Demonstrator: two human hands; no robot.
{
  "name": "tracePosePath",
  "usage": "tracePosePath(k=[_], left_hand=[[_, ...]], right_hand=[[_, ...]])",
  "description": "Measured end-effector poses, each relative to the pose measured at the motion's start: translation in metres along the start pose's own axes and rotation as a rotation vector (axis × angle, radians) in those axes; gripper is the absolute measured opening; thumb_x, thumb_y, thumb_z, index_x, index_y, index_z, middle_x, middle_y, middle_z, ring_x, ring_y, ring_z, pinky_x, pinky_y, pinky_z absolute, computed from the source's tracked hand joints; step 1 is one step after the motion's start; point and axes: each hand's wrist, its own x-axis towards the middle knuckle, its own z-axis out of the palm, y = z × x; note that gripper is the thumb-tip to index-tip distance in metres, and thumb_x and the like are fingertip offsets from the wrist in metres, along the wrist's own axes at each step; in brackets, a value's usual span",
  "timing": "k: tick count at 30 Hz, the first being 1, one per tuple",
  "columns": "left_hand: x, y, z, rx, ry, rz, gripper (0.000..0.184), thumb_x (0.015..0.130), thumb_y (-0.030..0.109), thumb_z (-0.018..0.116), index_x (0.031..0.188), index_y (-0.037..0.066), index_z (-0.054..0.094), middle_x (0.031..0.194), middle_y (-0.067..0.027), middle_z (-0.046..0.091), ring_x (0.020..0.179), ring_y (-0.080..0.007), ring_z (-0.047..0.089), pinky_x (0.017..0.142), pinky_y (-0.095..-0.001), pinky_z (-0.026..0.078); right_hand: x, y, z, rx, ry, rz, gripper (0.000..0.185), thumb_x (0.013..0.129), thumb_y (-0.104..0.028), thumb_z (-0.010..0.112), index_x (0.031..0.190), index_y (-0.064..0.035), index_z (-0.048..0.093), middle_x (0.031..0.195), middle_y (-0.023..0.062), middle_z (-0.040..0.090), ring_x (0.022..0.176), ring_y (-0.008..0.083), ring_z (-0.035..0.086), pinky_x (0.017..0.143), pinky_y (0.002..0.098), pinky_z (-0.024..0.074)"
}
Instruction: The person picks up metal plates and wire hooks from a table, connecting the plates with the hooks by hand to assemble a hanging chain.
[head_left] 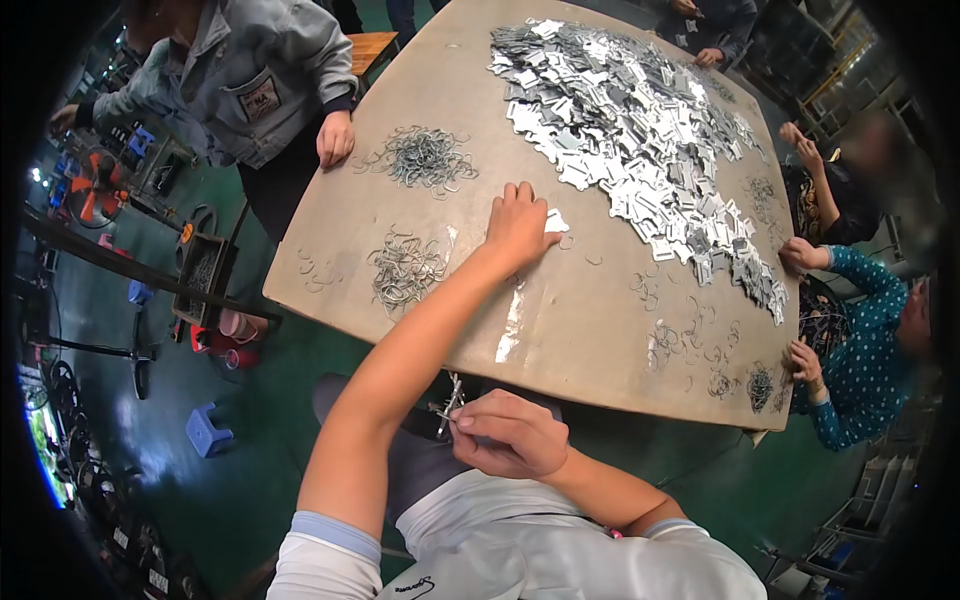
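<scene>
Left hand [520,230]: at a white piece [557,222], frame centre; gripping or not, we cannot tell.
Right hand [512,432]: pinching something thin [455,417], lower centre.

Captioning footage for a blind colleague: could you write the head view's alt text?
A person's left hand is on a brown tabletop beside a small flat white piece; the right hand pinches a small silvery metal object near the edge. A heap of flat white and grey pieces and piles of curved grey metal hooks also lie there.
</scene>
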Motion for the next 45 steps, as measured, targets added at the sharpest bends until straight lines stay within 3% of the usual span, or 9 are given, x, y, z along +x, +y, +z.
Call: tracePosePath(k=[3, 6, 9, 10, 13, 19, 24, 30, 45], left_hand=[[0.0, 0.001, -0.001, 0.016, 0.132, -0.006, 0.036, 0.087, 0.025, 0.082, 0.113, 0.001, 0.073, 0.107, -0.0172, 0.07, 0.102, -0.0337, 0.067, 0.09, -0.0454, 0.053], [-0.007, -0.014, -0.021, -0.453, -0.18, -0.267, 0.036, 0.085, 0.022, 0.083, 0.113, 0.001, 0.072, 0.111, -0.0157, 0.069, 0.097, -0.0336, 0.069, 0.085, -0.0476, 0.055], [-0.044, -0.037, -0.053, -0.786, -0.022, -0.266, 0.035, 0.09, 0.017, 0.081, 0.12, 0.002, 0.069, 0.107, -0.0129, 0.07, 0.092, -0.0259, 0.071, 0.08, -0.0406, 0.058], [-0.061, -0.044, -0.065, -1.184, -0.04, -0.393, 0.032, 0.096, 0.015, 0.078, 0.124, 0.003, 0.067, 0.098, -0.0086, 0.071, 0.093, -0.0152, 0.069, 0.076, -0.0297, 0.059], [-0.118, -0.053, -0.119, -1.502, 0.139, -0.516, 0.03, 0.097, 0.011, 0.077, 0.123, 0.0, 0.067, 0.093, -0.0056, 0.072, 0.087, -0.011, 0.069, 0.071, -0.0226, 0.057], [-0.205, -0.056, -0.19, -1.301, 0.278, -0.681, 0.028, 0.092, 0.006, 0.082, 0.114, -0.007, 0.07, 0.099, -0.0061, 0.074, 0.076, -0.0109, 0.068, 0.067, -0.0234, 0.056], [-0.236, -0.04, -0.224, -1.402, 0.238, -0.682, 0.028, 0.094, 0.003, 0.079, 0.119, -0.006, 0.071, 0.105, -0.0115, 0.073, 0.094, -0.0181, 0.073, 0.085, -0.0333, 0.065], [-0.253, -0.03, -0.232, -1.326, 0.266, -0.596, 0.036, 0.094, 0.002, 0.079, 0.127, -0.006, 0.067, 0.104, -0.0093, 0.072, 0.091, -0.0099, 0.069, 0.077, -0.0232, 0.057], [-0.247, 0.0, -0.244, -0.817, 0.276, -0.56, 0.031, 0.087, 0.0, 0.082, 0.117, -0.004, 0.073, 0.093, -0.0122, 0.077, 0.078, -0.0087, 0.072, 0.07, -0.0244, 0.059]], right_hand=[[0.001, 0.004, -0.006, -0.043, 0.004, 0.014, 0.032, 0.075, 0.013, 0.08, 0.104, 0.0045, 0.069, 0.092, 0.0151, 0.074, 0.074, 0.0228, 0.074, 0.065, 0.0318, 0.0621], [0.001, 0.004, -0.006, -0.059, 0.003, 0.055, 0.031, 0.075, 0.013, 0.081, 0.101, 0.0035, 0.068, 0.09, 0.0158, 0.074, 0.075, 0.0211, 0.075, 0.068, 0.0306, 0.063], [0.002, 0.007, -0.002, -0.072, -0.007, 0.064, 0.03, 0.075, 0.012, 0.081, 0.101, 0.0034, 0.067, 0.09, 0.0155, 0.073, 0.075, 0.0217, 0.076, 0.069, 0.0309, 0.0634], [0.003, 0.008, -0.001, -0.056, -0.01, 0.067, 0.029, 0.075, 0.013, 0.08, 0.1, 0.0038, 0.067, 0.09, 0.0158, 0.073, 0.075, 0.0222, 0.075, 0.069, 0.031, 0.0631], [0.003, 0.012, 0.008, -0.034, -0.017, 0.083, 0.029, 0.075, 0.014, 0.08, 0.1, 0.0044, 0.067, 0.09, 0.0167, 0.072, 0.073, 0.0227, 0.074, 0.068, 0.0309, 0.0624], [0.001, 0.017, 0.033, 0.007, -0.063, 0.102, 0.029, 0.076, 0.016, 0.08, 0.1, 0.0056, 0.067, 0.089, 0.0171, 0.072, 0.075, 0.0225, 0.073, 0.068, 0.0309, 0.0598], [0.003, 0.018, 0.049, 0.002, -0.082, 0.093, 0.029, 0.076, 0.015, 0.08, 0.101, 0.0062, 0.068, 0.09, 0.0181, 0.073, 0.077, 0.0231, 0.073, 0.07, 0.0314, 0.0599], [0.001, 0.023, 0.053, -0.033, -0.077, 0.073, 0.031, 0.076, 0.013, 0.081, 0.104, 0.0062, 0.069, 0.09, 0.0183, 0.074, 0.077, 0.0251, 0.074, 0.07, 0.0312, 0.0608], [-0.003, 0.028, 0.053, -0.094, -0.064, 0.079, 0.028, 0.076, 0.015, 0.08, 0.101, 0.0078, 0.069, 0.088, 0.0174, 0.072, 0.074, 0.0234, 0.072, 0.066, 0.0299, 0.0583]])
